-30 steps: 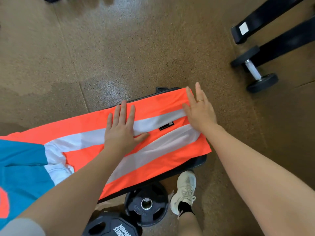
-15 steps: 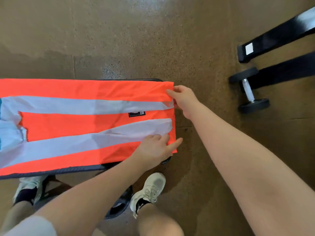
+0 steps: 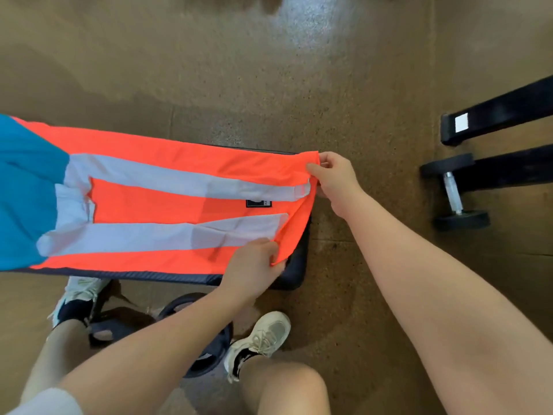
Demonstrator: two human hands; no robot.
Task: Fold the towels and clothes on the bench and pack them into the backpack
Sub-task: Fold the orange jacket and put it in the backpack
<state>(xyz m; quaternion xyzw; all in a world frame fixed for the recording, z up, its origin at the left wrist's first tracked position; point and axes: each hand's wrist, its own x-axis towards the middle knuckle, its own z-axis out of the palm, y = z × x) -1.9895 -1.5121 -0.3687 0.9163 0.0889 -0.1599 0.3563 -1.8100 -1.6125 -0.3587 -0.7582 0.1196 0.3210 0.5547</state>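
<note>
dumbbell (image 3: 454, 193) right – bare floor (image 3: 269, 70) beyond bench (image 3: 294, 265)

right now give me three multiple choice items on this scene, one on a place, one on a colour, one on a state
1. Where does the dumbbell lie?
A. on the bench
B. on the floor, right of the bench
C. in a backpack

2. What colour are the garment's stripes?
A. white
B. black
C. yellow

3. What are the hands doing?
A. resting flat
B. hanging idle
C. pinching the garment's end corners

Answers: 1 B, it sits on the brown floor past the bench end. 2 A, two white bands cross the orange. 3 C, left hand and right hand each grip a corner.
</note>
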